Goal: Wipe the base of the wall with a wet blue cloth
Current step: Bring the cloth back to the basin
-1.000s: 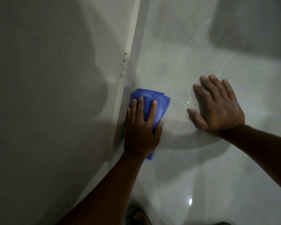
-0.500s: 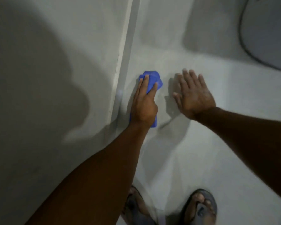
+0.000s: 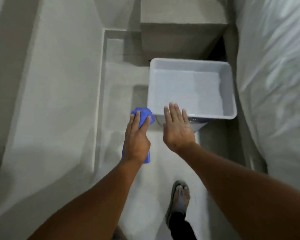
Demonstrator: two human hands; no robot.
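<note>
my left hand (image 3: 136, 141) grips the one blue cloth (image 3: 144, 116) in a bunch, off the wall base (image 3: 98, 118) and near the single grey tub (image 3: 192, 89). my right hand (image 3: 177, 130) hangs spread flat, empty. reaching carelessly, i could knock the tub's rim and slosh whatever it holds. one sandalled foot (image 3: 180, 198) shows.

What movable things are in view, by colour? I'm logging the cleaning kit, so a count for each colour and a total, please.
Blue: 1, the cloth held in the left hand
White: 1, the tub beyond the open right hand
Grey: 1, the sandal
Total: 3
</note>
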